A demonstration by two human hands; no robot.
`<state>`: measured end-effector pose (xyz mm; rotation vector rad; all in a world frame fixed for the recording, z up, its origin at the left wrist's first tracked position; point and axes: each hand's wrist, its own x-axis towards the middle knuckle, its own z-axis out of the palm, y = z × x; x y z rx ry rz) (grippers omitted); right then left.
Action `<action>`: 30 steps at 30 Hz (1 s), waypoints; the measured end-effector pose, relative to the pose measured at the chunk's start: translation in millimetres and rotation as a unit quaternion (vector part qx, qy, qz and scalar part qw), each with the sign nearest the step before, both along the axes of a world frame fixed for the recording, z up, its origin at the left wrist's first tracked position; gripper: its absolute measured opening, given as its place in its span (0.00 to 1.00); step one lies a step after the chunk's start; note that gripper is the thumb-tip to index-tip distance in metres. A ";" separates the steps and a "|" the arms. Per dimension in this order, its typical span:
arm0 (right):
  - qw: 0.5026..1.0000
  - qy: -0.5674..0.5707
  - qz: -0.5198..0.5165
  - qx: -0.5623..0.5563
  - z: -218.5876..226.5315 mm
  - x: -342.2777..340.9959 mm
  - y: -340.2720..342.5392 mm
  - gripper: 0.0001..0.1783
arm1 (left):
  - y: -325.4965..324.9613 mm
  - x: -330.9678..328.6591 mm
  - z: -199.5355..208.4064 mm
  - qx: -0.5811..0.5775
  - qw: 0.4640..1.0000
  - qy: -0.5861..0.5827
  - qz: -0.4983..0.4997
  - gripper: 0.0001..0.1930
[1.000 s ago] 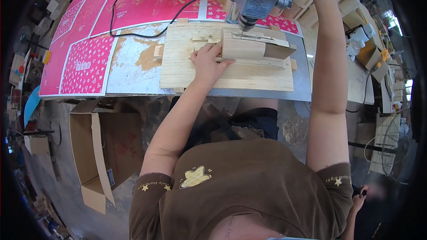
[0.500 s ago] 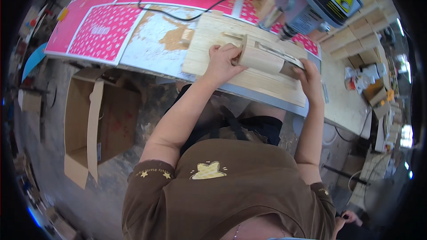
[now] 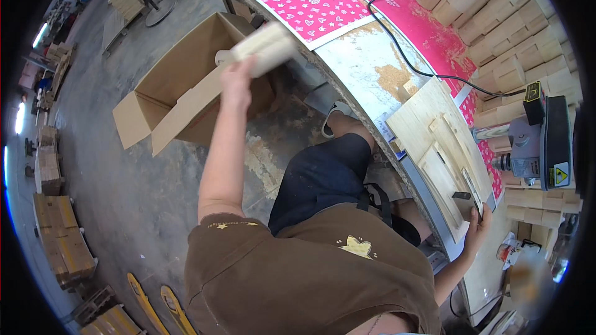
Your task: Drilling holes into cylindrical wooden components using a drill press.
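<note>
My left hand [image 3: 237, 84] is closed round a pale wooden block [image 3: 267, 48], smeared by motion, and holds it above the rim of an open cardboard box [image 3: 186, 118]. My right hand [image 3: 477, 228] is at the near end of a wooden jig board [image 3: 428, 130] on the bench. Its fingers are wrapped round the end of a narrow metal strip [image 3: 470, 185] there. Beside the strip, a short dark peg [image 3: 460, 195] sticks out of the jig. The jig's wooden rails have nothing between them.
A drill head [image 3: 528, 149] stands beyond the jig, its chuck pointing towards the board. Stacked wooden blocks [image 3: 496, 6] line the far side. A black cable [image 3: 397, 46] crosses the pink-covered bench [image 3: 298, 0]. Yellow pallet-jack forks [image 3: 146, 304] are on the floor behind left.
My left hand has lifted the wooden block off the jig and carried it left over the box. My right hand stays by the jig. The view has turned left.
</note>
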<state>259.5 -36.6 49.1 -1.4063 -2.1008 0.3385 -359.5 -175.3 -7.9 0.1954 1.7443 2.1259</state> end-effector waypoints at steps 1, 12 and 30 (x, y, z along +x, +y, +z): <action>1.000 -0.010 0.000 0.003 0.1 0.0 -1.3 0.13 | -11.5 -27.8 -12.9 0.022 0.998 -0.013 0.060 0.16; 0.997 -0.019 -0.063 0.028 20.7 -26.8 -16.8 0.14 | -68.0 -204.6 -117.1 -0.420 0.888 -0.012 0.186 0.25; 0.996 -0.037 -0.053 0.060 29.3 -38.0 -16.5 0.14 | 357.5 173.9 90.5 0.200 0.826 0.487 -0.202 0.14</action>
